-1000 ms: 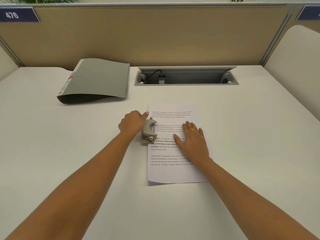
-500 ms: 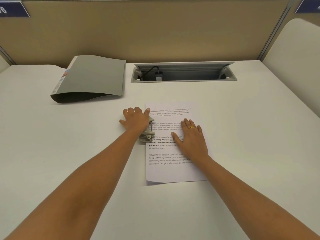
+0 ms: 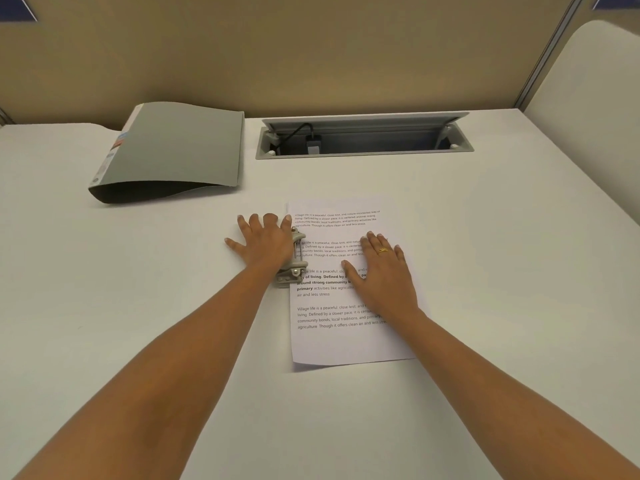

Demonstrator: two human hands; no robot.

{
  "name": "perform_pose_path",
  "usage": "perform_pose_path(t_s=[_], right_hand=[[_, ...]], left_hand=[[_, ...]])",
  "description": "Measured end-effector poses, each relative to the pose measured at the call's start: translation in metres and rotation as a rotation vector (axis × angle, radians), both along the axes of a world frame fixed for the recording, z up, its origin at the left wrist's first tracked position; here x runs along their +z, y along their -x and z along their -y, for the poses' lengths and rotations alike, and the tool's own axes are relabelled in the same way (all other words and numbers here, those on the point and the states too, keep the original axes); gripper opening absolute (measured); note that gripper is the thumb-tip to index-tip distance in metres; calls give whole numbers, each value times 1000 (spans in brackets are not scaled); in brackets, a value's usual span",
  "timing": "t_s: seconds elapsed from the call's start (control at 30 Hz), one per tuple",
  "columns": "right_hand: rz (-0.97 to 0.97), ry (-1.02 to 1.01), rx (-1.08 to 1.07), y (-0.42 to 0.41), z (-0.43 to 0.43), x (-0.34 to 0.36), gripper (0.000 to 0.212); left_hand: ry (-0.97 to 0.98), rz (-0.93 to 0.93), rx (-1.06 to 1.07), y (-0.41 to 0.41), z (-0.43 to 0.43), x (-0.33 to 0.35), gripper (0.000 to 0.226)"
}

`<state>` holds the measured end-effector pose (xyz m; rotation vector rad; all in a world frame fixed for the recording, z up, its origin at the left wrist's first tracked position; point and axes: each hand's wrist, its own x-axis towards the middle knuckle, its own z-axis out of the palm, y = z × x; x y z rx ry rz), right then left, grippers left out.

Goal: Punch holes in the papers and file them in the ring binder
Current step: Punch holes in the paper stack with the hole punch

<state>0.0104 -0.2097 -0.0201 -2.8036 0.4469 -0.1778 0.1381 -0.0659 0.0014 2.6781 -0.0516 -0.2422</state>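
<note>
grey punch (image 3: pixel 297 263) beneath left grip (image 3: pixel 266 239), on paper (image 3: pixel 346 341)

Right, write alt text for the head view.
A person's left hand presses flat on a hole punch at the left edge of a printed paper, which the right hand steadies. A grey ring binder lies behind on the desk.

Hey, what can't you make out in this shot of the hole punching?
- Punch: head view, mostly under the left hand; any holes unseen.
- Paper: head view, middle lines covered by the right hand.
- Binder: head view, cover hides the rings; spine label too small.
- Blue signs: cut off by the top edge.
</note>
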Motion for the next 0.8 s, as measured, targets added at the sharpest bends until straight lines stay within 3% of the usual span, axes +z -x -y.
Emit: perform_pose_path(t_s=[0.8], right_hand=[[-15, 20, -15, -1, 0, -5, 76]], left_hand=[[-6, 2, 0, -2, -1, -5, 46]])
